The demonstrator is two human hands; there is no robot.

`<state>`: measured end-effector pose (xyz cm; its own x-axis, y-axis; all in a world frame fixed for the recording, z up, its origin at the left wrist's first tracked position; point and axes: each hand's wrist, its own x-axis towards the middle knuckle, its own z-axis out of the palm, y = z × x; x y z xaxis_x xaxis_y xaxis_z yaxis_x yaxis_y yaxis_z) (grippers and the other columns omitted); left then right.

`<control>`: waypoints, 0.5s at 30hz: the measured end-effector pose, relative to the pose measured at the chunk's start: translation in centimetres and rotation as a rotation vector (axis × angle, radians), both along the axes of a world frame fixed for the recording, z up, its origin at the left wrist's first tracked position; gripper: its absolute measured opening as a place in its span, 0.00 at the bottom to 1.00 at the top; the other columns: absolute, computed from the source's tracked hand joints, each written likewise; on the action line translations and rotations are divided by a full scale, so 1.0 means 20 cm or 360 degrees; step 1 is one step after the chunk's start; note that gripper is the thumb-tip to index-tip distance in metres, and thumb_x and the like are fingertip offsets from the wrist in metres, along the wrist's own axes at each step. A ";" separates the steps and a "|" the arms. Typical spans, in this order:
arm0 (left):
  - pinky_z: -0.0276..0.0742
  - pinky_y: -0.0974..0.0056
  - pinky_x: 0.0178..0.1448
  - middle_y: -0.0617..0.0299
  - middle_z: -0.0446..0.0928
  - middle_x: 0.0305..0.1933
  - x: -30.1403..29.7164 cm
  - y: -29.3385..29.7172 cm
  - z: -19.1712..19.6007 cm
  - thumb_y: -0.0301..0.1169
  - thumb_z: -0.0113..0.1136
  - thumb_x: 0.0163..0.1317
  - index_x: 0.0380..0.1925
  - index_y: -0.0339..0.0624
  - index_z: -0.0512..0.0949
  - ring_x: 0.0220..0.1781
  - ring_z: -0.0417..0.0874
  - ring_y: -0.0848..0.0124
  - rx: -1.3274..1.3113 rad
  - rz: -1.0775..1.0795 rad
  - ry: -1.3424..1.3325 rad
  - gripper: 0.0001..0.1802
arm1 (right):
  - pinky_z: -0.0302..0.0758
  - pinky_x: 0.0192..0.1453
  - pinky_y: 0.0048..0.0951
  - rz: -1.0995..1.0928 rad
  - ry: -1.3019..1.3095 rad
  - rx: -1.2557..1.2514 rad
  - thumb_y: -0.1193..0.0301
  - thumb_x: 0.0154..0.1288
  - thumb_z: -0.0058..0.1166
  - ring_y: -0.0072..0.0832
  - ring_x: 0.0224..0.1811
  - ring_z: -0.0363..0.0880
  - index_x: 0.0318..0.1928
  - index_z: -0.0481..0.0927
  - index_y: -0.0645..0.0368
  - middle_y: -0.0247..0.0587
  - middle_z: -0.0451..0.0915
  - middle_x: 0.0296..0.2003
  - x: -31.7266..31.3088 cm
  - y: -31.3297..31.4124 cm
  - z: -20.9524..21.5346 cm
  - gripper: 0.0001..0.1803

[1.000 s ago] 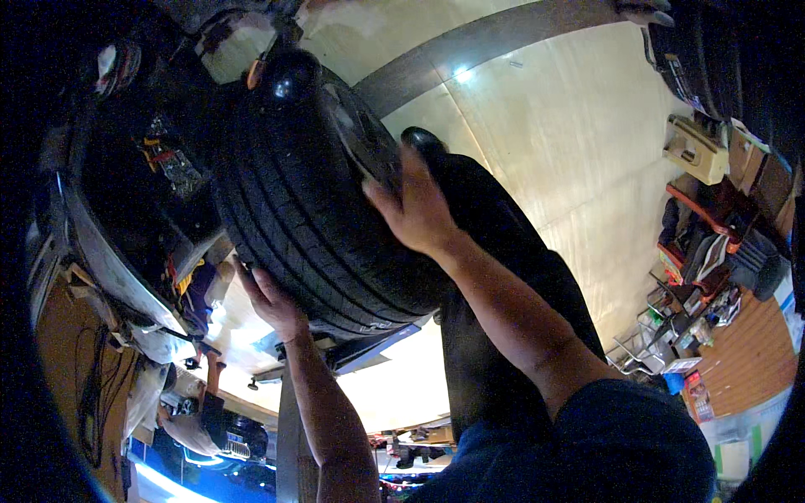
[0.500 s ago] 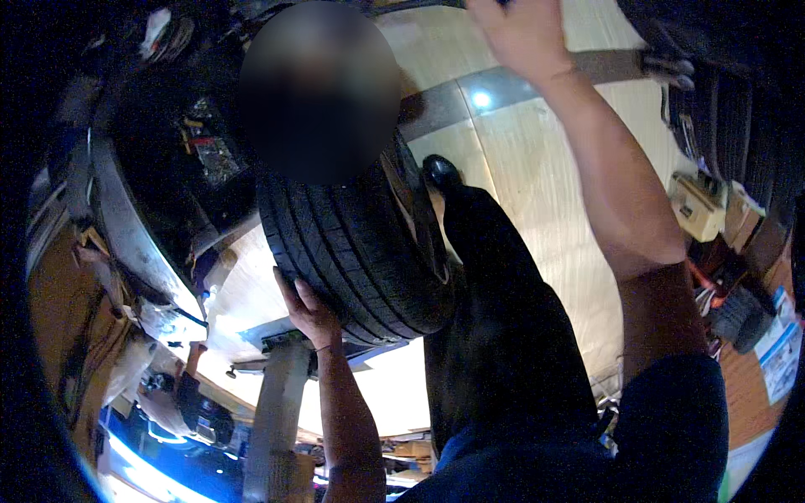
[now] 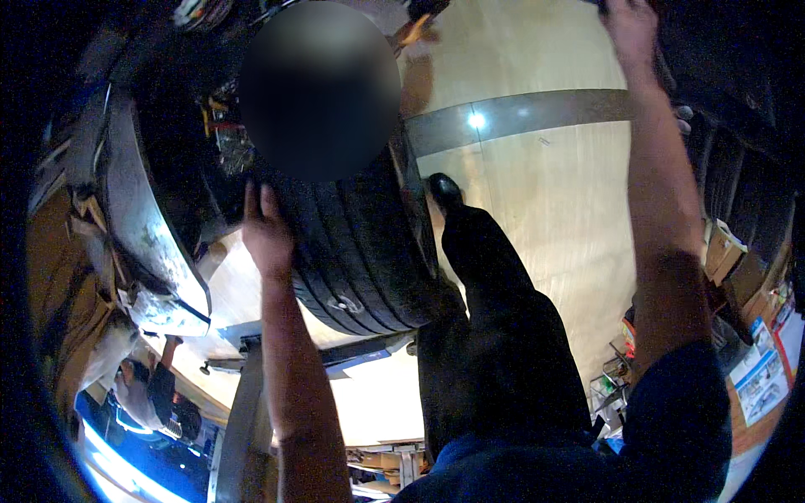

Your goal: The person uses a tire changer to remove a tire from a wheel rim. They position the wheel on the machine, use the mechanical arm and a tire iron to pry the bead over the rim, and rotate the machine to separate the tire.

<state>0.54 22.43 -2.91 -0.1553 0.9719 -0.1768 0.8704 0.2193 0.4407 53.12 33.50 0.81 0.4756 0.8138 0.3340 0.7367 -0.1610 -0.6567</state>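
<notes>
A black car tire (image 3: 360, 260) with grooved tread stands upright in front of me, left of centre. A round blurred patch hides its upper part. My left hand (image 3: 268, 235) rests along the tire's left edge, with fingers stretched out and pointing up. A pale mark shows on the lower tread. At the upper right, my right hand (image 3: 633, 33) is raised away from the tire, beside a dark area. Its fingers are partly lost in shadow and at the frame's edge, and I cannot make out anything in them.
A curved light body panel (image 3: 155, 218) is at the left. Below the tire is a metal lift arm (image 3: 360, 356). My black shoe (image 3: 444, 191) stands on the pale floor (image 3: 553, 201), which a dark stripe crosses. Another person (image 3: 155, 386) is at lower left. Boxes and papers (image 3: 763, 377) lie at right.
My left hand has moved up along the tire's left edge, uncovering the pale mark on the tread. My right hand has swung to the right, away from the tire.
</notes>
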 end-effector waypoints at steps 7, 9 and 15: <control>0.75 0.51 0.53 0.39 0.78 0.50 -0.21 0.51 -0.24 0.48 0.42 0.72 0.59 0.42 0.74 0.52 0.79 0.42 -0.0251 -0.0337 0.0354 0.26 | 0.76 0.40 0.40 0.0340 0.0077 -0.0048 0.67 0.56 0.57 0.48 0.34 0.80 0.34 0.79 0.65 0.53 0.80 0.31 -0.75 -0.14 0.09 0.12; 0.77 0.49 0.51 0.40 0.80 0.47 -0.21 0.59 -0.20 0.46 0.41 0.72 0.59 0.45 0.73 0.50 0.80 0.41 -0.0408 -0.0733 0.0928 0.24 | 0.76 0.41 0.43 0.0221 0.0070 -0.0041 0.66 0.57 0.57 0.50 0.35 0.79 0.34 0.79 0.65 0.56 0.80 0.31 -0.80 -0.09 0.14 0.13; 0.69 0.50 0.63 0.38 0.73 0.57 0.10 0.05 0.04 0.47 0.43 0.71 0.64 0.38 0.66 0.61 0.72 0.43 0.0014 -0.0309 -0.0001 0.29 | 0.77 0.44 0.46 0.0148 0.0189 -0.0357 0.63 0.58 0.56 0.53 0.36 0.80 0.34 0.80 0.67 0.61 0.80 0.30 -0.77 -0.09 0.22 0.16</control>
<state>2.60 23.50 -2.06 0.0351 0.9852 -0.1680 0.8958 0.0435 0.4422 37.67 31.68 5.27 0.4201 0.9033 0.0868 0.6753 -0.2473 -0.6948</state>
